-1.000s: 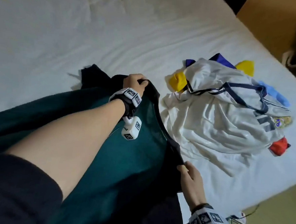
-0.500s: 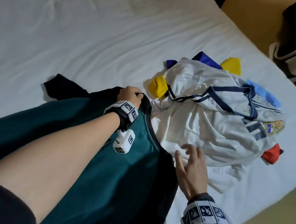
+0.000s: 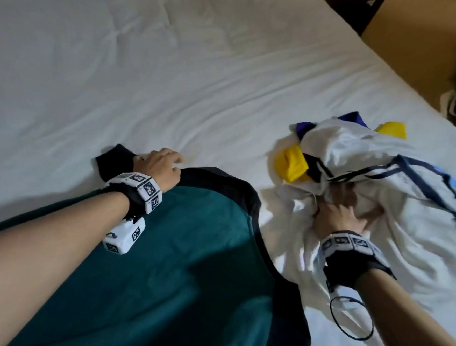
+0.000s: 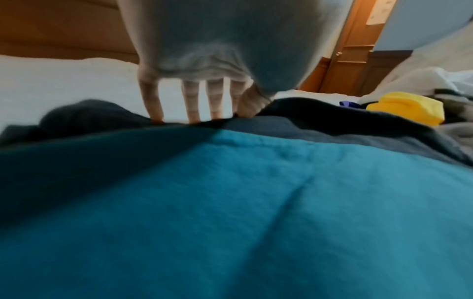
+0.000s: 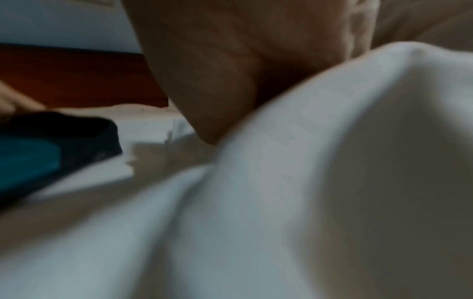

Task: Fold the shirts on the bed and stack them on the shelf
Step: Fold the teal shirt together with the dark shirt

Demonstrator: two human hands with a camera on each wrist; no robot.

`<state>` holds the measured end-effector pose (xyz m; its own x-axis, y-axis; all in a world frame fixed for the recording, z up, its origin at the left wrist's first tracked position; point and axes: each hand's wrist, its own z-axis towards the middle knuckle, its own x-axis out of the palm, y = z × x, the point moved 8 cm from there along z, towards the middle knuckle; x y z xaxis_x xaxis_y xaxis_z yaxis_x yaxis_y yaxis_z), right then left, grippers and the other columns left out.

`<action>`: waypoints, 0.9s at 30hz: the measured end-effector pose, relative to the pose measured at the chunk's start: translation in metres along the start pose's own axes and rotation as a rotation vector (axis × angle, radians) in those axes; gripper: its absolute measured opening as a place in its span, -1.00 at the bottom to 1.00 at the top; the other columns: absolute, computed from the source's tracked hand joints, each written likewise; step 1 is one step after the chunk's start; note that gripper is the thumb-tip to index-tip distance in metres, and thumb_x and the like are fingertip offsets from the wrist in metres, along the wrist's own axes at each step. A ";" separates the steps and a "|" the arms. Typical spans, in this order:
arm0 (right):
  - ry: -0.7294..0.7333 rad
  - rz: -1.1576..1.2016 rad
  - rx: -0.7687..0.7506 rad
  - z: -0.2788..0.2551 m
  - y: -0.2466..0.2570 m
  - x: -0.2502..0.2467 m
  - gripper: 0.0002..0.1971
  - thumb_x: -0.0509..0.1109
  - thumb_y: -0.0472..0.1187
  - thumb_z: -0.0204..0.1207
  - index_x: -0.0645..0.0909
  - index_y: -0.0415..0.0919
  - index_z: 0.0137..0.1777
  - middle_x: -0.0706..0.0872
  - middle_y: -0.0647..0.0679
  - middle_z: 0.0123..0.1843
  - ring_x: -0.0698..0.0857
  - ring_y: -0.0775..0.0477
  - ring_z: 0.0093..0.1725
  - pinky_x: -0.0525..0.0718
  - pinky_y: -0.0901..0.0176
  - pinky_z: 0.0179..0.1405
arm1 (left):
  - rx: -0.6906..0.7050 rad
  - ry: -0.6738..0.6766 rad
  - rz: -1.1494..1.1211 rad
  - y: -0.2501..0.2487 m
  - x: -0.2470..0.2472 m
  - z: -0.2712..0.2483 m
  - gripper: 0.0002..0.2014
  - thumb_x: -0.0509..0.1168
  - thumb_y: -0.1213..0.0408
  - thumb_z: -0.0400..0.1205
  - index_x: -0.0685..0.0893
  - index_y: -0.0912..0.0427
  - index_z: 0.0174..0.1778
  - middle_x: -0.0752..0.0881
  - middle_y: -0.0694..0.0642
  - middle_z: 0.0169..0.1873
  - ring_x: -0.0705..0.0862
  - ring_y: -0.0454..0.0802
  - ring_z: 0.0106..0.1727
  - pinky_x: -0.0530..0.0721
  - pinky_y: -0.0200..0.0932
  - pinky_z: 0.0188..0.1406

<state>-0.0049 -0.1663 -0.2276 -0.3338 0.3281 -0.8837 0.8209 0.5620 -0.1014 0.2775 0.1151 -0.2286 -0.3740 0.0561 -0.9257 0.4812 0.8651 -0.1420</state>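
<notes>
The left hand (image 3: 159, 169) presses down on the dark edge of the green shirt (image 3: 177, 264) — fingers (image 4: 192, 101) straight and spread. The shirt lies flat on the bed (image 3: 174, 74). Just beside it, the right hand (image 3: 338, 217) digs into the white shirt (image 3: 382, 183) — its fingers are hidden, so I cannot tell their shape.

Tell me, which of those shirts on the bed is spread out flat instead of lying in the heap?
The teal shirt with dark trim, under the left hand. The white shirt and the yellow one lie crumpled together beside it.
</notes>
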 end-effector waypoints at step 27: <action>-0.051 0.335 -0.547 0.018 0.275 -0.022 -0.33 0.43 0.13 0.34 0.38 0.15 0.48 0.54 0.05 0.33 0.50 -0.10 0.37 0.44 -0.20 0.30 | 0.021 0.132 -0.101 0.076 -0.033 0.081 0.06 0.41 -0.34 0.08 0.26 -0.17 0.56 0.27 0.01 0.52 0.22 0.11 0.55 0.29 0.31 0.45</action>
<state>0.2363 -0.0323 -0.2441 -0.0666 0.5243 -0.8489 0.5176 0.7456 0.4199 0.3909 0.1385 -0.2376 -0.5215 0.0354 -0.8525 0.4514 0.8593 -0.2405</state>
